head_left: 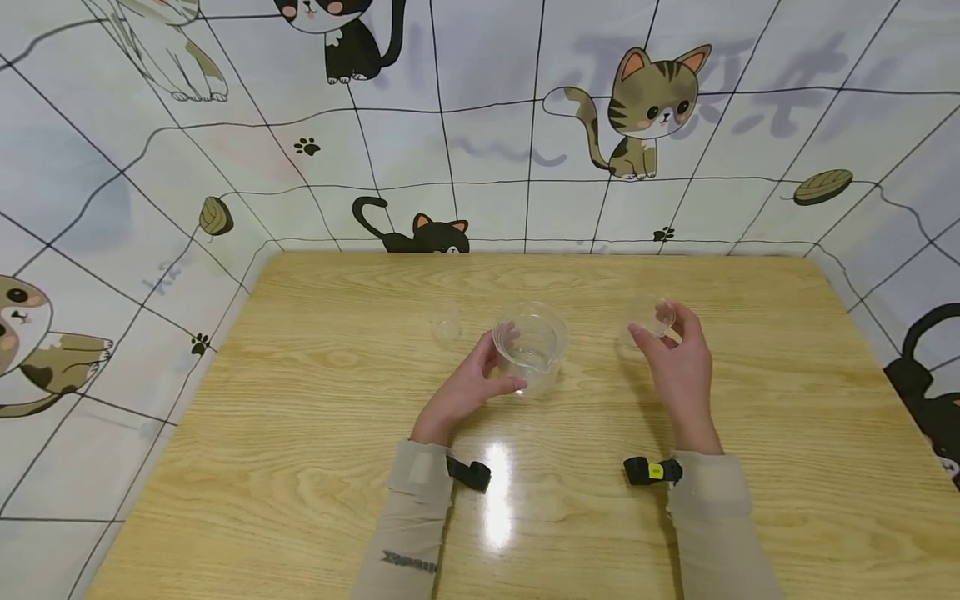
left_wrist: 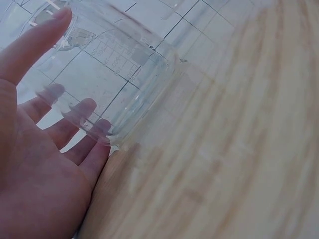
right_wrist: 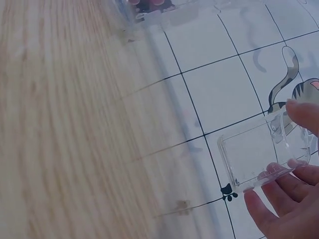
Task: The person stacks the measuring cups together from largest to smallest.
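Note:
A large clear beaker (head_left: 538,340) with a pouring lip stands on the table near the middle. My left hand (head_left: 472,382) grips it from the left, thumb on the near side and fingers round the far side. Faint printed scale marks show on its wall in the left wrist view. To the right, my right hand (head_left: 682,362) holds a smaller clear beaker (right_wrist: 251,154) near its rim between thumb and fingers. The right wrist view shows its base pointing away from the palm, a little over the tabletop.
A small clear glass vessel (head_left: 446,323) stands on the table left of the large beaker. The wood-grain table (head_left: 330,400) meets a cat-patterned wall covering (head_left: 495,150) at the back and sides. Light glares on the table between the forearms.

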{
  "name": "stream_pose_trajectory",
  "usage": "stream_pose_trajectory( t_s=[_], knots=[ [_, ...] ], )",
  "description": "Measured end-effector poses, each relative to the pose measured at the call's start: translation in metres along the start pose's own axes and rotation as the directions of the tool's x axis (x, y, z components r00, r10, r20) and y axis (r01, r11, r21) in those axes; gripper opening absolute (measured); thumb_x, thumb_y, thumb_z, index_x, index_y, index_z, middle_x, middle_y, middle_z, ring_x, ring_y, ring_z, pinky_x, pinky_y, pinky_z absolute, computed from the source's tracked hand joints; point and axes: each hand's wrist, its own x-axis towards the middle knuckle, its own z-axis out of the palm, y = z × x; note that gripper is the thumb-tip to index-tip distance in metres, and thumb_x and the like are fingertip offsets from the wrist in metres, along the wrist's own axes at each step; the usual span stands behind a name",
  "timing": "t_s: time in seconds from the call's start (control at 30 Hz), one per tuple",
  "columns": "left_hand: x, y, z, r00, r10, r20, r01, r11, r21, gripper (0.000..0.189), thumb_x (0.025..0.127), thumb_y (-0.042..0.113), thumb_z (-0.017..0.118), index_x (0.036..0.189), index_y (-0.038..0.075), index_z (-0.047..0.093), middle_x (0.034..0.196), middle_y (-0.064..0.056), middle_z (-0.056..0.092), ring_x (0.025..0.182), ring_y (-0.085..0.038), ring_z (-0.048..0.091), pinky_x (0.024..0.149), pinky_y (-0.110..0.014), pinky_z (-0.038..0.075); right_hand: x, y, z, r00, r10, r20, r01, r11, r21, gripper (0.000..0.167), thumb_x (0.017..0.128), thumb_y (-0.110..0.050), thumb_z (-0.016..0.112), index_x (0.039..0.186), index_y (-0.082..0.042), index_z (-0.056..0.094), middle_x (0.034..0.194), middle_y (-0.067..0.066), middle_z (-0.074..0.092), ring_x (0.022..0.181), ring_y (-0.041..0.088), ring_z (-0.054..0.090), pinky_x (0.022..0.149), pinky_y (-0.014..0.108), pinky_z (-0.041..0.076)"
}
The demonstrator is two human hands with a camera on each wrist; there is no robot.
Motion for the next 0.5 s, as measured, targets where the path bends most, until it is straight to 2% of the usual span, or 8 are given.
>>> stream_pose_trajectory(
  t_s=[0.2,0.4,0.5],
  knots=[
    [0.001,0.000,-0.001,1.000,0.006,0.005,-0.006,1.000,-0.002,0.085,0.075,0.020,0.072,0.141,0.018,0.020,0.143,-0.004,0.027,0.131,-0.024,0.023,0.105,-0.041,0.017,0.019,0.033,0.002,0.998,-0.047,-0.035,0.046,0.998,-0.043,0.063,0.076,-0.045,0.065,0.131,-0.032,0.037,0.129,-0.008,0.042,0.121,0.011,0.035,0.094,0.037,0.033],
    [0.002,-0.001,-0.001,1.000,0.004,0.005,-0.004,1.000,-0.008,0.085,0.076,0.019,0.072,0.141,0.019,0.019,0.143,-0.003,0.028,0.131,-0.023,0.023,0.105,-0.042,0.016,0.017,0.022,0.003,0.997,-0.028,-0.074,0.028,1.000,-0.001,0.062,0.075,-0.042,0.068,0.128,-0.027,0.041,0.127,-0.004,0.043,0.118,0.016,0.038,0.093,0.036,0.034],
    [0.002,-0.001,-0.001,1.000,-0.002,0.005,0.002,1.000,-0.008,0.085,0.075,0.019,0.072,0.142,0.021,0.019,0.143,-0.002,0.028,0.131,-0.022,0.023,0.105,-0.042,0.017,0.016,0.021,0.001,0.995,-0.048,-0.087,0.048,0.999,-0.002,0.062,0.075,-0.041,0.068,0.128,-0.026,0.041,0.124,-0.004,0.045,0.118,0.015,0.038,0.093,0.034,0.034]
  ],
)
